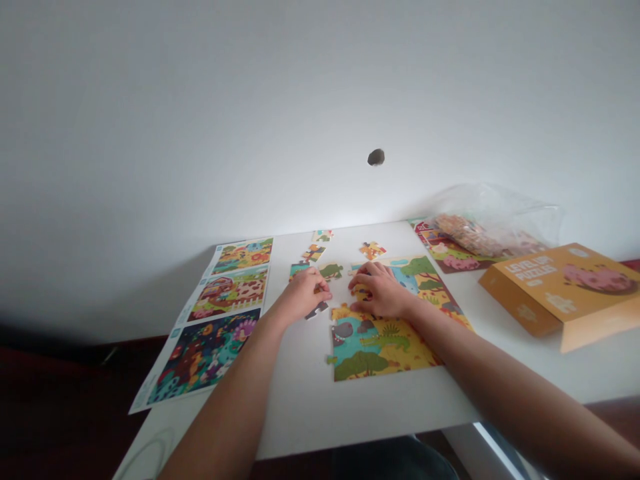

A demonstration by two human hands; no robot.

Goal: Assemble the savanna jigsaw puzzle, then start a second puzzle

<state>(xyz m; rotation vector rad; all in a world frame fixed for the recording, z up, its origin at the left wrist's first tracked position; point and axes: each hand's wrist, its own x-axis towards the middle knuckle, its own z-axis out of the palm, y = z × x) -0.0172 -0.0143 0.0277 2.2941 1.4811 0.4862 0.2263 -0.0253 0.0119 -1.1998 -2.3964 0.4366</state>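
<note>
A partly joined jigsaw puzzle (395, 343) lies on the white table, with a hippo, a crocodile and green trees on yellow ground. At its left edge my right hand (381, 291) rests, fingers and thumb curled around a yellow puzzle piece (361, 293). To the left of the puzzle, my left hand (304, 293) is closed, its fingertips at a dark grey puzzle piece (316, 311). The fingers partly hide how that piece is gripped. Just beyond my left hand lie a green tree piece (331, 271) and a teal piece (299, 269).
Farther back are loose yellow-orange pieces (314, 253), a small joined cluster (373, 251) and a pale piece (323, 235). A sheet of three pictures (227, 293) lies left. An orange puzzle box (565, 283) and a clear bag of pieces (480, 223) stand right, near the wall.
</note>
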